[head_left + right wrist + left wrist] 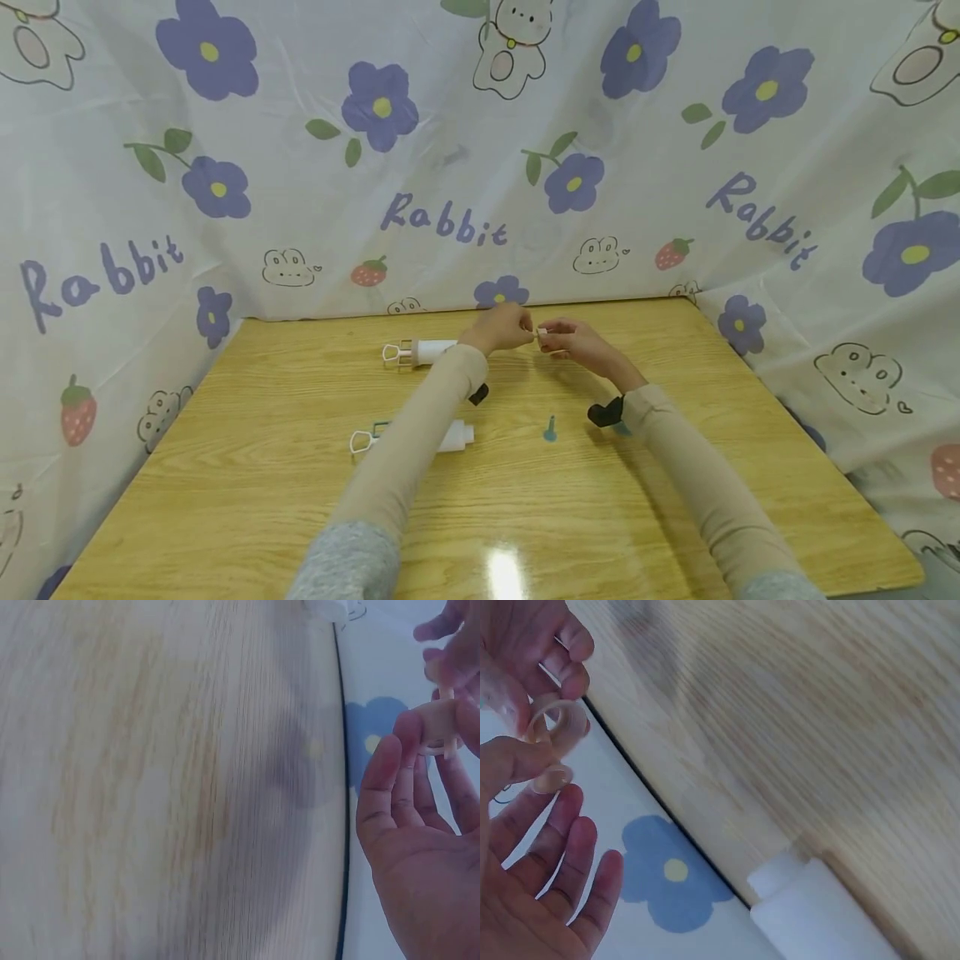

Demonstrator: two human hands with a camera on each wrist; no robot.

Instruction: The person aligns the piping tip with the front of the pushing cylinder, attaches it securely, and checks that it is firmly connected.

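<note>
Above the far part of the table, my two hands meet at small pale parts. My left hand (498, 327) pinches a thin beige piece with a small round end (553, 778) between thumb and fingertips. A whitish ring-shaped cap (437, 726) is gripped by the thumb and fingertips of my right hand (581, 343). The beige piece reaches into or across the ring; how far cannot be told. A white bottle (817, 915) lies beside the left hand, partly covered by the forearm in the head view.
A second white bottle (453, 436) with a loop-shaped end lies nearer, under the left forearm. A small teal cone-shaped piece (551, 430) stands between the arms. Another teal piece (622, 427) is mostly hidden by the right wrist. Printed cloth (450, 167) hangs behind the wooden table (225, 467).
</note>
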